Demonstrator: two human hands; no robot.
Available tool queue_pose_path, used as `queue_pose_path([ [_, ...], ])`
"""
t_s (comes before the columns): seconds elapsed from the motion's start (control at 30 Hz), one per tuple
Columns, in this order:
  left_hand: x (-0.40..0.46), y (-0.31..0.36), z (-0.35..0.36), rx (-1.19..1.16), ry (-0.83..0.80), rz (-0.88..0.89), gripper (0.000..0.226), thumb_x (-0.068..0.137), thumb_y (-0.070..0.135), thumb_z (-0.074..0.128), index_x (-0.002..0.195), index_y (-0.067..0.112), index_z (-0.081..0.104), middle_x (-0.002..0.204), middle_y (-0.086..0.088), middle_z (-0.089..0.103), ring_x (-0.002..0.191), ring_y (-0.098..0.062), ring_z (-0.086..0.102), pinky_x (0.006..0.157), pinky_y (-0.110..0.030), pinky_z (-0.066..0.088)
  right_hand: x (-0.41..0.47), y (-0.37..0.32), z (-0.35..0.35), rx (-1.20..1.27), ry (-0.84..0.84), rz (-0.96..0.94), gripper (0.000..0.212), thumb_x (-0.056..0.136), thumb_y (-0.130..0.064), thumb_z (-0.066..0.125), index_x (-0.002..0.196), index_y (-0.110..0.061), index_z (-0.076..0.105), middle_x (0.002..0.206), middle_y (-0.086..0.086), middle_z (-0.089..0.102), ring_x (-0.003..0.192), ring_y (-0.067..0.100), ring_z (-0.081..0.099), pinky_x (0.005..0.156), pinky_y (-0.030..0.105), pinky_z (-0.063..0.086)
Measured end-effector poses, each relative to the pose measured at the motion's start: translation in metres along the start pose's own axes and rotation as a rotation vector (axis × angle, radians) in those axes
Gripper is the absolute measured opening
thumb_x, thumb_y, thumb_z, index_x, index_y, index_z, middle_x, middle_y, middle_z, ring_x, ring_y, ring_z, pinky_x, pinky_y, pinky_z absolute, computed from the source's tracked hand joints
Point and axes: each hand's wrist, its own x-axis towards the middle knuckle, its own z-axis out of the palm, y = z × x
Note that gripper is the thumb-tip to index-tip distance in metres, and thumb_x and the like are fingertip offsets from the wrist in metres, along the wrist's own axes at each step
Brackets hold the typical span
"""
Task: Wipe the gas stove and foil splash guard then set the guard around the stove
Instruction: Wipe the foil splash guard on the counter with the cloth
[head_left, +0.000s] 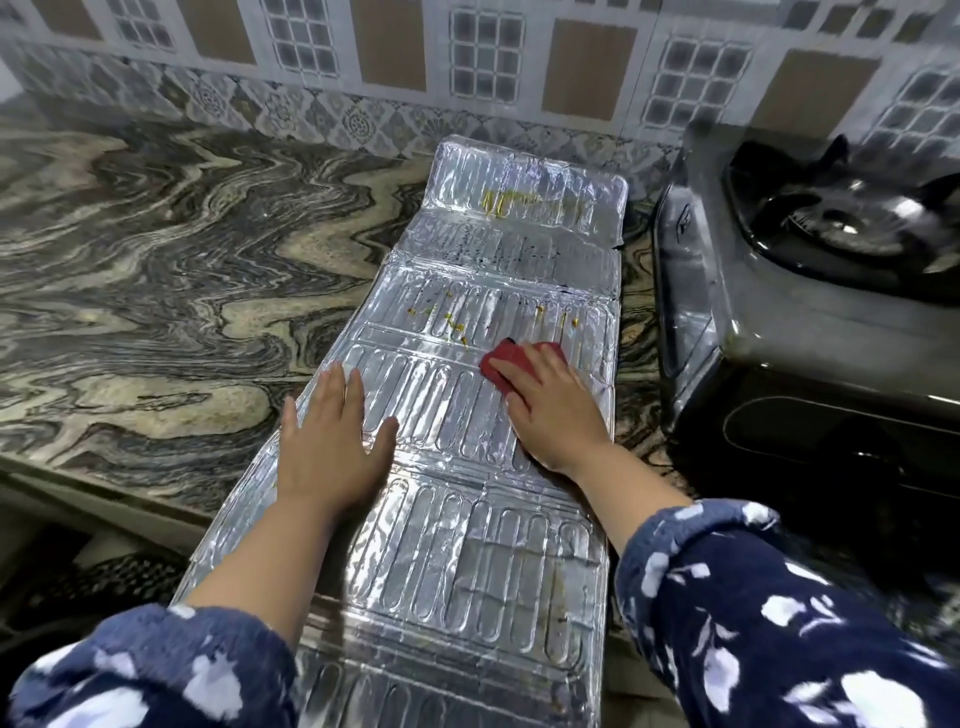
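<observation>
The silver foil splash guard (467, 291) lies unfolded flat on the marble counter, running from the wall toward me and past the counter's front edge. Yellow food stains dot its far and middle panels. My left hand (332, 441) rests flat on the guard's left side, fingers apart. My right hand (550, 410) presses a red cloth (506, 361) onto the guard's right side, just below the middle stains. The black gas stove (810, 291) stands on the counter to the right of the guard.
The swirled marble counter (171, 270) stretches to the left. A patterned tiled wall (467, 67) rises behind it. The counter's front edge (104, 488) runs at the lower left, with dark floor below. Blue floral sleeves cover both forearms.
</observation>
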Motion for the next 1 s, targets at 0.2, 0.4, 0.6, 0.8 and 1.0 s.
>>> queue_pose_path([
  [0.2,-0.003,0.005,-0.014,-0.03,-0.051,-0.05,0.076,0.091,0.055,0.026,0.154,0.016,0.009,0.162,-0.002,0.0,0.149,-0.014,-0.002,0.118,-0.046,-0.002,-0.02,-0.029,-0.001,0.086,-0.005,-0.154,0.051,0.091,-0.035,0.032,0.142,-0.042,0.034,0.159,-0.002,0.019,0.148,0.022,0.009,0.118,0.038,0.0],
  [0.4,0.06,0.005,-0.028,-0.033,-0.065,0.0,0.062,0.1,0.039,0.024,0.153,0.012,0.009,0.162,-0.005,-0.003,0.149,-0.017,-0.005,0.119,-0.046,-0.004,0.023,-0.052,0.004,0.102,-0.013,-0.278,0.05,0.09,-0.03,0.037,0.139,-0.039,0.041,0.156,-0.001,0.029,0.146,0.022,0.016,0.118,0.036,0.003],
  [0.6,0.074,-0.014,-0.009,-0.021,-0.037,0.033,0.06,0.1,0.039,0.015,0.153,0.013,0.004,0.162,-0.002,-0.006,0.148,-0.015,-0.008,0.12,-0.045,-0.006,0.095,-0.056,0.012,0.062,-0.008,-0.23,0.049,0.094,-0.038,0.025,0.142,-0.043,0.032,0.157,-0.002,0.024,0.147,0.022,0.012,0.12,0.045,0.007],
  [0.8,0.073,-0.016,-0.004,-0.018,-0.002,0.048,0.061,0.1,0.041,0.011,0.153,0.015,0.001,0.161,0.001,-0.009,0.148,-0.012,-0.011,0.12,-0.043,-0.007,0.145,-0.016,0.0,0.029,-0.01,-0.007,0.047,0.099,-0.033,0.026,0.146,-0.04,0.025,0.16,-0.002,0.012,0.148,0.02,0.005,0.12,0.046,0.003],
  [1.0,0.074,-0.015,-0.003,-0.026,-0.006,0.04,0.062,0.099,0.041,0.011,0.153,0.013,0.002,0.161,0.0,-0.007,0.148,-0.013,-0.01,0.12,-0.043,-0.006,0.107,-0.028,0.002,0.0,0.115,0.106,0.049,0.098,-0.026,0.032,0.147,-0.026,0.03,0.159,0.006,0.017,0.148,0.026,0.009,0.121,0.041,0.003],
])
